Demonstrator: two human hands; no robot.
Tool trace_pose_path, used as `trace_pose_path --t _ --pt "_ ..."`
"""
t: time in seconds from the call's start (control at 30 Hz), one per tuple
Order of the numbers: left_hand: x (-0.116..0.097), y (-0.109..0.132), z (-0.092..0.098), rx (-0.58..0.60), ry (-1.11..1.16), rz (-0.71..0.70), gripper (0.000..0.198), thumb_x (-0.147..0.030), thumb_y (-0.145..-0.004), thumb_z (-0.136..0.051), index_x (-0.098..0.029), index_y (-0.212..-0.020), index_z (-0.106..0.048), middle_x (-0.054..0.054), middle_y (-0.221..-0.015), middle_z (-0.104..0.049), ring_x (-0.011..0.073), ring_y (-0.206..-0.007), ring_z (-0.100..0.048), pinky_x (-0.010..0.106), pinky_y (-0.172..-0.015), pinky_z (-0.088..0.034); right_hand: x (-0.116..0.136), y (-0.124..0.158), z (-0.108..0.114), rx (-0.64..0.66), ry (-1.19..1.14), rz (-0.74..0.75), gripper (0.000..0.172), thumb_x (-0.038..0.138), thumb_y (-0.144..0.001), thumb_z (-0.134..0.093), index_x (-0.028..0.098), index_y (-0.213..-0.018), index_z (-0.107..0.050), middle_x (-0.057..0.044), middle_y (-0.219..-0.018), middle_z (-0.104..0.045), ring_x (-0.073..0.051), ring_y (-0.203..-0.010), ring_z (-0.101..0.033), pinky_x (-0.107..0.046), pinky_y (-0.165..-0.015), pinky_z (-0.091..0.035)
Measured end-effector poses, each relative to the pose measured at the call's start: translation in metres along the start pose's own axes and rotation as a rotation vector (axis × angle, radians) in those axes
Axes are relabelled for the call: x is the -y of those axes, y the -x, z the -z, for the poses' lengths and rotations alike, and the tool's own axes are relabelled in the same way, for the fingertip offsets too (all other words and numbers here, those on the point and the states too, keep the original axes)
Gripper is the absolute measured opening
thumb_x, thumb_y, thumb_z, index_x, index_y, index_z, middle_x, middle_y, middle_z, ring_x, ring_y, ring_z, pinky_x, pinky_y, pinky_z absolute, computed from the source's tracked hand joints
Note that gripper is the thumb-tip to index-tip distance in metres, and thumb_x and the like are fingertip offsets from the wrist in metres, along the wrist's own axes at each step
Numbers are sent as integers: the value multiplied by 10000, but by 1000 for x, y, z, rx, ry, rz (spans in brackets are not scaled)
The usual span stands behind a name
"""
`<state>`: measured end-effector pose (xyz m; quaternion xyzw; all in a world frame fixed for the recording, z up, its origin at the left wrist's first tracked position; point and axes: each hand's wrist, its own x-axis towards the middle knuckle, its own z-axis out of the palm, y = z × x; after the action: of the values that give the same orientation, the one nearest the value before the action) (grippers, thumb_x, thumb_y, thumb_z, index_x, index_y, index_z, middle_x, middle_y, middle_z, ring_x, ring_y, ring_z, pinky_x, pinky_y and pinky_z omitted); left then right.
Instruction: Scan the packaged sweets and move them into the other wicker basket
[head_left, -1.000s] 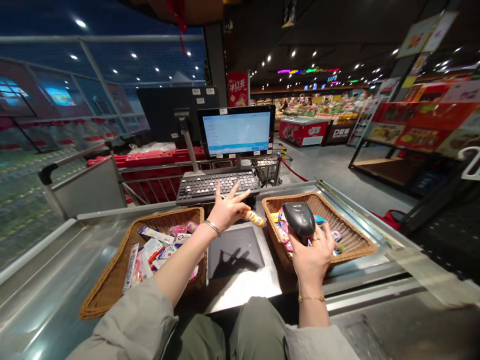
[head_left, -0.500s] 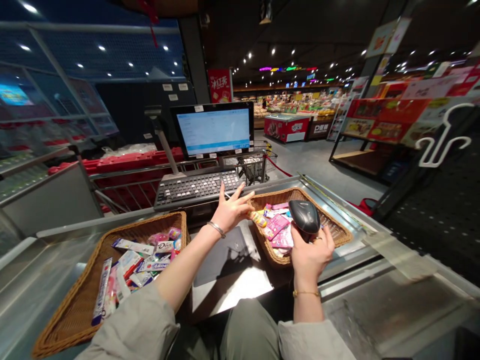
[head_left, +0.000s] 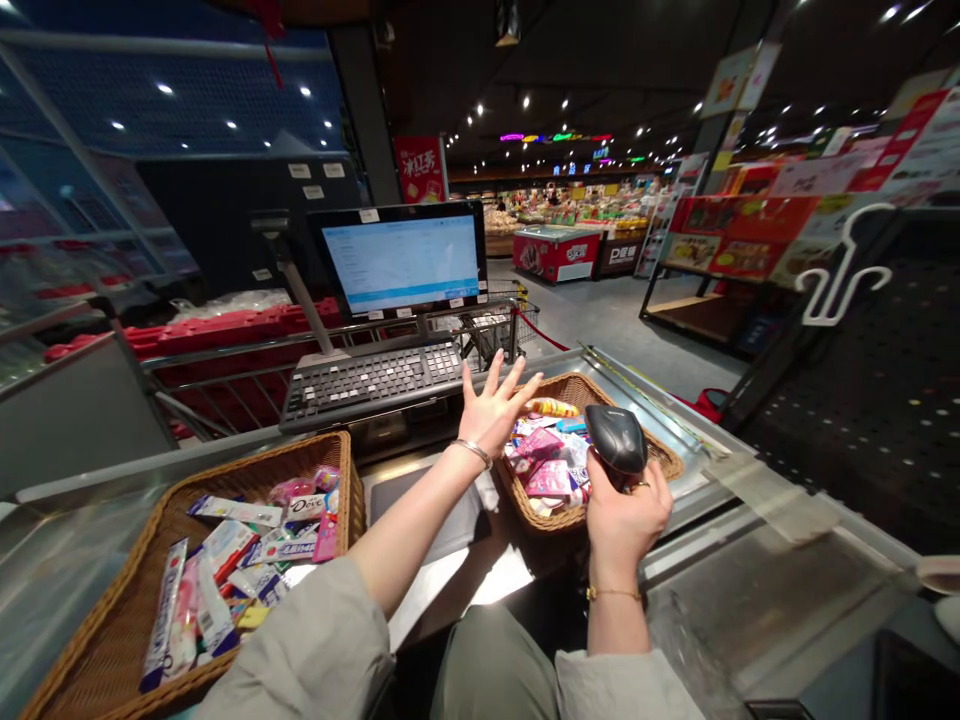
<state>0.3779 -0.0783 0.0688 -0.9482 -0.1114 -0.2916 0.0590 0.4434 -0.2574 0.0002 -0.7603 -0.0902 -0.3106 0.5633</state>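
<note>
My left hand [head_left: 491, 412] is stretched out palm down with its fingers spread, at the left rim of the right wicker basket [head_left: 523, 510]. Just beyond its fingers is a yellow and red striped candy [head_left: 555, 407]; I see no grip on it, though the thumb is largely hidden. Pink, white and blue sweet packets [head_left: 551, 478] fill that basket. In my right hand [head_left: 626, 515] is a black handheld barcode scanner [head_left: 616, 438], its head tilted over the basket. The hand hides most of the scanner's handle.
A larger wicker basket [head_left: 82, 635] with candy bars and packets stands on the left of the metal counter. Behind it are a keyboard [head_left: 375, 378] and a lit monitor [head_left: 405, 262]. A white hook [head_left: 844, 270] hangs at the right.
My left hand has moved right and slightly up relative to the counter, and the striped candy has left its fingers toward the basket's back. The scanner remains in my right hand.
</note>
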Motion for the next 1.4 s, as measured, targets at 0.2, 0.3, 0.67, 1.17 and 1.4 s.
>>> trace_pose_path --t 0.2,0.3,0.67,1.17,1.4 --pt "-3 13 1 21 4 52 541 -342 -943 -533 -355 -1466 -395 69 -1589 -309 336 -1504 -115 730 -1111 120 -3 1 3 -5 -10 -14 455 488 -721 -746 65 -886 -747 -207 -986 -711 -370 -1200 -564 -516 -1037 -447" --pt "1 25 9 22 -1 84 536 -425 -945 -517 -318 -1461 -415 90 -1583 -320 350 -1500 -140 750 -1104 90 -2 3 1 0 -9 -19 472 504 -714 -748 63 -883 -742 -218 -1005 -708 -377 -1205 -560 -523 -1038 -445" --pt "12 73 43 -20 35 126 380 -421 -960 -497 -290 -1308 -571 96 -1538 -406 344 -1483 -218 766 -1105 37 21 12 2 24 -53 64 502 523 -724 -732 64 -926 -733 -232 -1047 -697 -384 -1190 -567 -529 -1022 -457" --pt "45 143 89 -55 16 318 349 -411 -950 -530 -293 -1271 -598 87 -1509 -451 341 -1473 -246 774 -1101 -14 77 51 2 277 -223 206 517 492 -787 -687 79 -1098 -695 -203 -1125 -693 -347 -1276 -509 -523 -1068 -406" --pt "55 177 100 -68 16 423 336 -397 -953 -532 -294 -1266 -599 88 -1505 -454 349 -1469 -253 784 -1090 -25 92 73 -3 425 -308 262 422 427 -800 -683 117 -1085 -700 -157 -1128 -694 -314 -1303 -458 -514 -1089 -377"
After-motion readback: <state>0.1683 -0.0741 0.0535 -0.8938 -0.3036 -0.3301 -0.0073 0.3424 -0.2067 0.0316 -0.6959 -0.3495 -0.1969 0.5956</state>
